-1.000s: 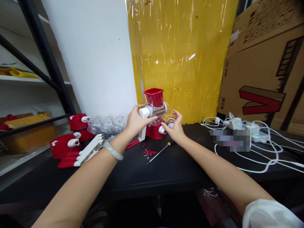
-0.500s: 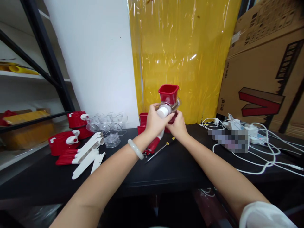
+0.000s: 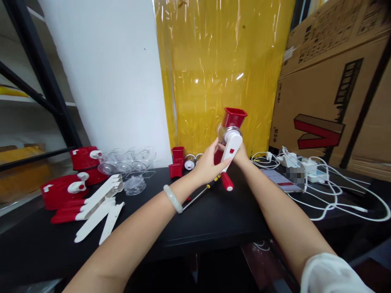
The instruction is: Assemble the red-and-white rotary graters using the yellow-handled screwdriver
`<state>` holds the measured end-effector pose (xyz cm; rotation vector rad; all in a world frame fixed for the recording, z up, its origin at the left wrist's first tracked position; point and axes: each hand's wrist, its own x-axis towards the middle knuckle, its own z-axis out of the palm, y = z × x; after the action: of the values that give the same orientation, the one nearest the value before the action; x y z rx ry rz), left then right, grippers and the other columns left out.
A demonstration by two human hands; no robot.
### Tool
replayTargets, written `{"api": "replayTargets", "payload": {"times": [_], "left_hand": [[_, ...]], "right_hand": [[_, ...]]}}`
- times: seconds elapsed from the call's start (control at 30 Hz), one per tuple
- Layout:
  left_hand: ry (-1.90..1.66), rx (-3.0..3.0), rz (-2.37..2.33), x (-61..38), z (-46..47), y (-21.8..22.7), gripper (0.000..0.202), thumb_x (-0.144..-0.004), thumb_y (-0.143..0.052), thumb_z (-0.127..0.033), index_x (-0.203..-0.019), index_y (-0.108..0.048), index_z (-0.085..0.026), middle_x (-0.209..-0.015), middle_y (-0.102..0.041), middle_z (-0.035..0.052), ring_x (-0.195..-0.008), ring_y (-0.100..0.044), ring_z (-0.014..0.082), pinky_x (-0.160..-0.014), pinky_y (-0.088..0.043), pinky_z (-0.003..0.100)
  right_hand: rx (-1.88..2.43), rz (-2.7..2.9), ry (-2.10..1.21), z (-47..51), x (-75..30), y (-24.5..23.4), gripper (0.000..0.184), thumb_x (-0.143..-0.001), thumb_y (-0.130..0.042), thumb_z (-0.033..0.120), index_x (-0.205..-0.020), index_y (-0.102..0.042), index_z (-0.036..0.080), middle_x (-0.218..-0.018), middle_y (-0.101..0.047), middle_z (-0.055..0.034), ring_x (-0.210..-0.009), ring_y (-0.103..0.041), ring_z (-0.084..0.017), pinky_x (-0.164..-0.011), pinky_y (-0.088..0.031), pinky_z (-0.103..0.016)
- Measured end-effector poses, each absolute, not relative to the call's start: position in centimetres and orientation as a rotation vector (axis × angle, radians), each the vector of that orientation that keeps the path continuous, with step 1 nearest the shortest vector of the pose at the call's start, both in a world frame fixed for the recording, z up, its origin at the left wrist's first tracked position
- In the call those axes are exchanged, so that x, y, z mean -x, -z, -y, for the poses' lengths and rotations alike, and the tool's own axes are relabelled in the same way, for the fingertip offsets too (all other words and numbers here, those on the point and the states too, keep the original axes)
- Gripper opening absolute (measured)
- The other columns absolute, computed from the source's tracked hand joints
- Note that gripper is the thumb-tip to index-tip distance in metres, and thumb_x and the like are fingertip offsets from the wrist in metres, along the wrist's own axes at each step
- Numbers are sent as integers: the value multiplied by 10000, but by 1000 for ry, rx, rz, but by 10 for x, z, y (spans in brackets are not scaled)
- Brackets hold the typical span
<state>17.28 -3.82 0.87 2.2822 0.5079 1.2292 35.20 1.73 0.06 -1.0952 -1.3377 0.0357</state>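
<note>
Rotary grater (image 3: 232, 138): before yellow curtain's (image 3: 214, 73) lower right; looks like 2-handed positioning
Left hand (image 3: 209, 165): thumb against crank (image 3: 231, 151), fingers curled round grater
Right hand (image 3: 240, 156): fingers hidden, can't tell
Crank: next move probably needs clearance

We are viewing a workshop. We are seeing red bases (image 3: 58, 195) at left, a screwdriver (image 3: 201, 192) lower centre, a carton (image 3: 314, 101) upper right.

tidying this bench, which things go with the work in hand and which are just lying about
Seemingly part of it:
red and white plastic crank grater
round red plastic bases
white plastic crank arms
clear round plastic housings
thin metal screwdriver

Seemingly lying about:
tangled white cables
flat pale-screened device
brown cardboard box
</note>
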Motion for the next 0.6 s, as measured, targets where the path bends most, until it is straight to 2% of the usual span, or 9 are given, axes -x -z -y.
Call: {"api": "replayTargets", "payload": {"times": [0.13,0.33,0.5,0.6], "left_hand": [[-1002,-2395,-589,-160,39,2,832,-827,-627,-500,-1504,-283,-160,-1559,-302,159,-1430,-312,281,-1179,-266,449],[-810,-2355,-731,-135,23,17,754,-802,-653,-507,-1437,-412,-182,-1516,-389,152,-1391,-380,302,-1156,-296,466],[-726,-2268,-767,-119,15,20,733,-781,-680,-493,-1414,-442,-209,-1501,-418,138,-1383,-392,307,-1137,-326,473],[-686,-2241,-808,-109,18,20,735,-775,-678,-509,-1409,-448,-215,-1495,-427,133,-1385,-386,316,-1132,-333,482]], "right_hand": [[1088,1194,-143,-35,-381,-4,420,-550,-791,461,-745,-551,178,-755,-654,-53,-728,-616,-211,-626,-510,-333],[1188,1185,-236,-61,-434,16,443,-511,-810,435,-773,-558,181,-767,-632,-37,-740,-600,-202,-628,-518,-335],[1337,1309,-161,-70,-457,35,418,-519,-817,428,-679,-515,186,-650,-565,3,-632,-541,-166,-556,-494,-316],[1398,1332,-190,-73,-462,43,397,-525,-827,383,-690,-528,181,-641,-557,12,-650,-543,-167,-583,-505,-316]]}}
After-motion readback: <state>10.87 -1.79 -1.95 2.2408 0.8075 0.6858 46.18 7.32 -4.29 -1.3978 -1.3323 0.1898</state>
